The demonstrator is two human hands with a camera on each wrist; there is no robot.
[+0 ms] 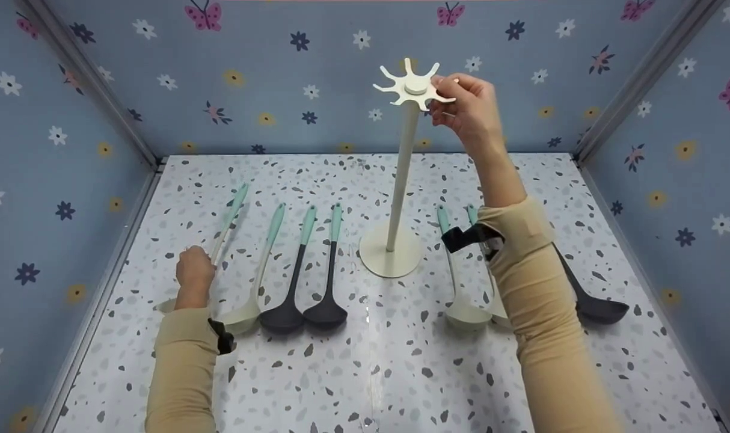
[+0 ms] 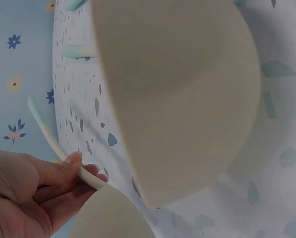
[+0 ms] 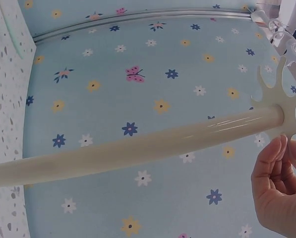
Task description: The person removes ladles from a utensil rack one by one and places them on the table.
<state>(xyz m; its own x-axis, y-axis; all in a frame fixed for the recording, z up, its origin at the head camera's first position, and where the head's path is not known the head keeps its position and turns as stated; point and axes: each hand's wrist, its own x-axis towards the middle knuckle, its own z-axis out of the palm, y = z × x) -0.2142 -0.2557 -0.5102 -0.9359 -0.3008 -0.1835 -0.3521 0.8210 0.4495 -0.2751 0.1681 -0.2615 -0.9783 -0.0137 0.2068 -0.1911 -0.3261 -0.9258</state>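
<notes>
My left hand (image 1: 195,270) pinches the cream neck of a ladle (image 1: 234,207) with a mint handle, at the left of the table. In the left wrist view, thumb and fingers close around that neck just above the cream bowl (image 2: 110,213). Another cream ladle's bowl (image 2: 182,99) looms large beside it. At the back, a cream utensil stand (image 1: 401,174) rises on a round base, topped by a ring of curved hooks. My right hand (image 1: 470,108) pinches one hook at the right of this top; the right wrist view shows fingertips on the hook (image 3: 292,157).
Left of the stand lie a cream ladle (image 1: 245,313) and two dark grey ladles (image 1: 284,316) (image 1: 326,313). To its right are two cream ladles (image 1: 466,316), one partly behind my right sleeve (image 1: 539,313), and a dark grey ladle (image 1: 602,308). Flowered panels (image 1: 317,78) enclose the speckled table (image 1: 317,385).
</notes>
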